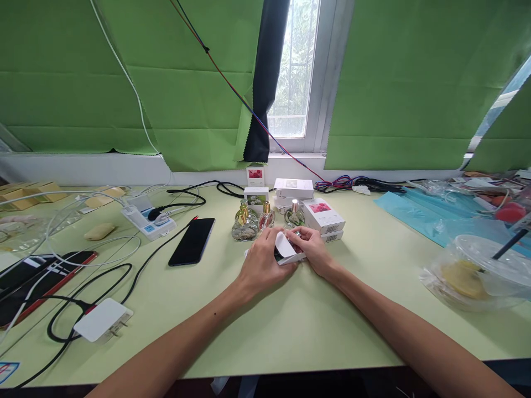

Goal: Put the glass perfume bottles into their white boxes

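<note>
One open white box (286, 247) is gripped by L hand (261, 255) & lies just L of R hand (313, 246), which is set at the opening, its grip can't be told

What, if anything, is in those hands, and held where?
A small white box: left hand over its left part, right hand at its open end.
</note>
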The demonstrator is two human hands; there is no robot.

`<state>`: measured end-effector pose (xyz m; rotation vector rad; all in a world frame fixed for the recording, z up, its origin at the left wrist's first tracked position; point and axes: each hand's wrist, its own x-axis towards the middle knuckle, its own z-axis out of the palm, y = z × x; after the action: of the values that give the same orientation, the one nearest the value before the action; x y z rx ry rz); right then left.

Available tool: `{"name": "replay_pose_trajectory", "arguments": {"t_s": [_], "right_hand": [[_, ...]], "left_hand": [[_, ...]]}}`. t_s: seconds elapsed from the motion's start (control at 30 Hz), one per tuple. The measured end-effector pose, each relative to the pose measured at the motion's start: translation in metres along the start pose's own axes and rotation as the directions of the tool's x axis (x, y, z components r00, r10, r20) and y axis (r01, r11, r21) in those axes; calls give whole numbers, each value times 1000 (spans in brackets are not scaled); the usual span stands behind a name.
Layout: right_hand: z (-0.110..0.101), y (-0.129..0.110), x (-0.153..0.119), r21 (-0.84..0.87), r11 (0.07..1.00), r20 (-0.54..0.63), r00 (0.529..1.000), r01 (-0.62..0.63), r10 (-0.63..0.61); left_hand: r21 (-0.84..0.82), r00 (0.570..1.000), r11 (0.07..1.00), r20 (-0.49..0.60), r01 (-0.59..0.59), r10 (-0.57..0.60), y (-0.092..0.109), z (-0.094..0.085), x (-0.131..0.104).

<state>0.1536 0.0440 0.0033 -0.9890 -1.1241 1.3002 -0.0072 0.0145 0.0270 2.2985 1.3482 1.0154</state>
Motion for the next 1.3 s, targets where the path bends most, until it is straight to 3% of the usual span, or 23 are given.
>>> {"name": "replay_pose_trajectory", "arguments": {"t_s": [1.3], "right_hand": [[3,-7,-4,-35,999,22,1000,2,-1]], "left_hand": [[-14,1000,1000,0,11,-11,1,-1,0]]}}
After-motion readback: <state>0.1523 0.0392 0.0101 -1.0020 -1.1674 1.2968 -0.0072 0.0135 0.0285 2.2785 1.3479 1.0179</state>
